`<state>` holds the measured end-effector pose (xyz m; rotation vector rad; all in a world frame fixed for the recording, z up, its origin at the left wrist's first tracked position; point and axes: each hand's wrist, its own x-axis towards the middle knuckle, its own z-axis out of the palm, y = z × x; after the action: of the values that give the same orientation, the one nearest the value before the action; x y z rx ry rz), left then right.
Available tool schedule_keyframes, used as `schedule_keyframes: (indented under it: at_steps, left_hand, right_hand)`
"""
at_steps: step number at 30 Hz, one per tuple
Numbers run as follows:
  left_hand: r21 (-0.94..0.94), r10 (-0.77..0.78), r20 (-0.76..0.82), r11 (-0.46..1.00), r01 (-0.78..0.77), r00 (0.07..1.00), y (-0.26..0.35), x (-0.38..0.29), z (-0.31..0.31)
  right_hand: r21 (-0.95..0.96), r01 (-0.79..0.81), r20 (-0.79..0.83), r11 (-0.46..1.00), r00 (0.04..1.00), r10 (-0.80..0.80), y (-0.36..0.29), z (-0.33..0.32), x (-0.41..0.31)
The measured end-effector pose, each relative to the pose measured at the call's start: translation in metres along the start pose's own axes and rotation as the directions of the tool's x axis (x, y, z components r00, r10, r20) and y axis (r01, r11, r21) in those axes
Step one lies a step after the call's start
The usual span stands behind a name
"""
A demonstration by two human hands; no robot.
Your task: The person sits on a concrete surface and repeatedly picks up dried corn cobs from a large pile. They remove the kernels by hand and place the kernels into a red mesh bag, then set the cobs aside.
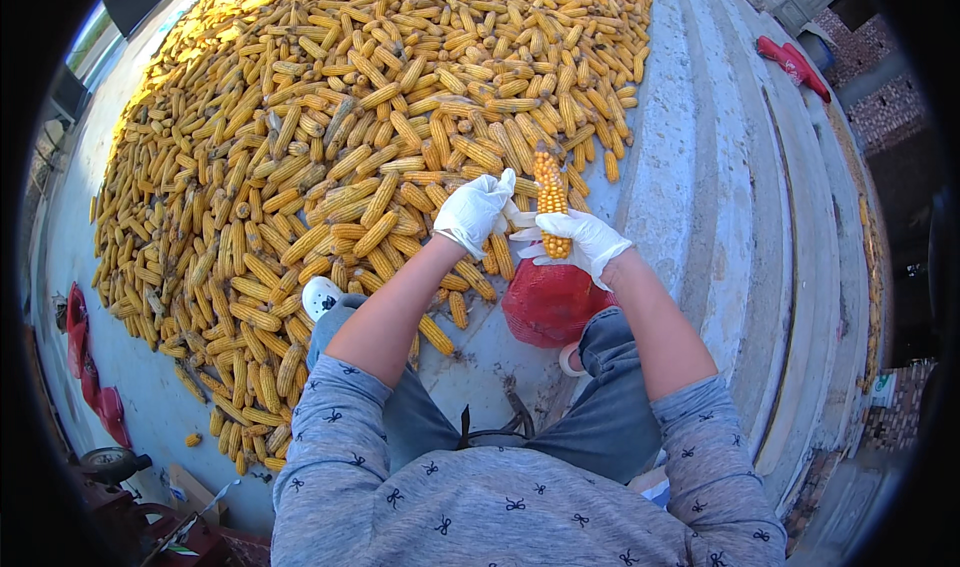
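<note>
White gloves cover both hands. An ear of yellow corn (551, 192) stands nearly upright in my right hand (585, 238), its thumb across the kernels near the lower end. Just left of that ear is my left hand (477, 211), its fingers bent and its fingertips close to my right fingers; whether it pinches something small cannot be told. Below my right hand a red mesh bag (546, 304) rests on the ground between my feet, its top partly hidden by the hand. A large heap of husked corn ears (337, 154) spreads ahead and to the left.
Concrete steps (720, 192) run along the right side, with a red cloth or bag (796, 64) on them. More red mesh bags (90, 379) lie at the far left. A small wheel (112, 463) is at the lower left. My white clog (321, 297) touches the heap's edge.
</note>
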<state>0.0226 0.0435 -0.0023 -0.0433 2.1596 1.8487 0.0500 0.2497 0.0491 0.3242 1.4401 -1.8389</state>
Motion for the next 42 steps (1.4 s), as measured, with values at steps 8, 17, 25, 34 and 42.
schedule_keyframes:
  at_steps: [8, 17, 25, 34, 42]
  left_hand:
    - [-0.126, -0.037, 0.242, 0.990, 0.069, 0.970, 0.001, -0.003, 0.011]
    - [-0.435, 0.126, 0.536, 0.889, 0.145, 0.835, -0.036, -0.002, 0.031]
    - [-0.328, -0.055, 0.492, 0.912, 0.244, 0.869, -0.035, 0.000, 0.034]
    - [-0.045, -0.144, 0.216, 0.986, 0.158, 0.966, -0.005, -0.001, 0.003]
    - [0.562, 0.190, 0.271, 0.765, -0.315, 0.944, -0.020, 0.012, -0.016]
  right_hand:
    - [0.145, 0.178, 0.032, 0.973, 0.982, -0.184, 0.010, -0.020, 0.017]
    - [-0.081, 0.250, -0.065, 0.965, 0.965, -0.255, 0.016, 0.022, 0.010]
    - [-0.082, 0.351, -0.135, 0.933, 0.923, -0.360, 0.024, 0.019, 0.024]
    - [-0.856, 0.247, -0.140, 0.455, 0.736, -0.662, 0.013, 0.002, 0.010]
    - [-0.998, 0.071, 0.050, 0.003, 0.745, -0.665, 0.019, -0.013, 0.013]
